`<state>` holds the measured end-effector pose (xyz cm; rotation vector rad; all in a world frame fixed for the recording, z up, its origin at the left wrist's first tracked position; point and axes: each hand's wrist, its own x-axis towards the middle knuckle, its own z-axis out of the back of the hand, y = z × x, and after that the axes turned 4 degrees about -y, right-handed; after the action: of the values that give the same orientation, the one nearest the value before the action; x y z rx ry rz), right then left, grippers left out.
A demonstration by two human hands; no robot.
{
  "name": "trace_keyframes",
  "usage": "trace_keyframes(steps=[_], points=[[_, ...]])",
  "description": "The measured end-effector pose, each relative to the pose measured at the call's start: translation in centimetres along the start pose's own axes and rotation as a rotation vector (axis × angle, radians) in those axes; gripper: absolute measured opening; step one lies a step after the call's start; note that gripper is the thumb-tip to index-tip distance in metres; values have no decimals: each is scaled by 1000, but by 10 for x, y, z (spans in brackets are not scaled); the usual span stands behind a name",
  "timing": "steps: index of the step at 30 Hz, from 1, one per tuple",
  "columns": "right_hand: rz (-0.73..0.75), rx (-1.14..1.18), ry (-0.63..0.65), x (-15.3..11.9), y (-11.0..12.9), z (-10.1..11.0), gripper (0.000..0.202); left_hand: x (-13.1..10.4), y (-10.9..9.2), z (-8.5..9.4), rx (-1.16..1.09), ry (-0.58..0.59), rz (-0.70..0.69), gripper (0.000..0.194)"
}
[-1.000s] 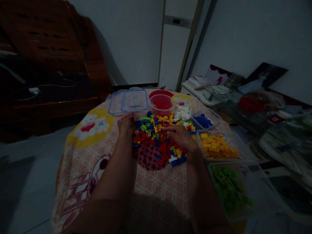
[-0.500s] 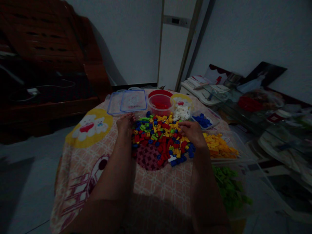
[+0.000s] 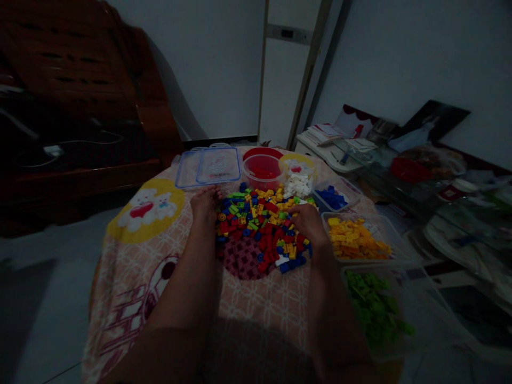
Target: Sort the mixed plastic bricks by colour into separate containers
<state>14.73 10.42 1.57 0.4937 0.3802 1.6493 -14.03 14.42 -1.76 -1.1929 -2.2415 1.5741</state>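
A mixed heap of toy building bricks (image 3: pixel 256 213) in red, yellow, green and blue lies on the cloth. At its left edge rests my left hand (image 3: pixel 205 202), loosely open, fingers a little bent and no brick visible in them. My right hand (image 3: pixel 309 220) reaches into the right side of the heap with its fingers apart, the tips among yellow and red bricks. To its right, a clear box holds yellow bricks (image 3: pixel 354 239), and a nearer one holds green bricks (image 3: pixel 374 306). Blue bricks (image 3: pixel 331 198) lie in a small tray. White bricks (image 3: pixel 298 185) form a pile behind the heap.
A clear round tub (image 3: pixel 264 169) with red bricks stands at the back, beside blue-edged lids (image 3: pixel 218 165). The patterned tablecloth (image 3: pixel 256 314) covers the table. A cluttered glass shelf (image 3: pixel 380 165) is at right, a wooden bench (image 3: pixel 156 125) at left.
My right hand has moved slightly left and down into the heap, uncovering more of the yellow box's left edge. A white piece now shows behind it. My left hand has stayed put.
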Motion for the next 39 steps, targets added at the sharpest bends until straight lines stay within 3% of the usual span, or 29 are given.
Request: trace_keyframes(steps=[3, 7, 10, 15, 17, 19, 22, 26, 31, 36, 39], points=[[-60, 101, 31, 0, -1, 2, 19, 2, 2, 1, 2, 0, -13, 17], [-209, 439, -24, 2, -1, 4, 11, 4, 4, 1, 6, 1, -27, 17], [-286, 746, -242, 7, -3, 4, 14, 4, 4, 2, 9, 5, -29, 17], [-380, 1068, -785, 17, -18, 4, 26, 3, 4, 1, 11, -7, -30, 16], [-391, 1077, -910, 18, -23, 6, 34, 2, 3, 1, 16, -5, -26, 16], [-381, 1060, -940, 17, -25, 8, 38, 2, 2, 1, 19, -4, -22, 17], [-361, 1030, -794, 13, -18, 11, 33, 2, 2, 2, 20, 6, -16, 17], [-295, 895, -393, 6, -4, 13, 21, 4, 3, 2, 6, 17, -14, 16], [-233, 605, -18, 0, 3, 13, 12, 6, 5, 2, 9, 7, -19, 16], [-132, 366, 280, -9, 8, 21, 11, 6, 4, 2, 22, 5, -24, 18], [-66, 225, 385, -13, 12, 25, 17, 4, 3, 2, 18, 3, -21, 17]])
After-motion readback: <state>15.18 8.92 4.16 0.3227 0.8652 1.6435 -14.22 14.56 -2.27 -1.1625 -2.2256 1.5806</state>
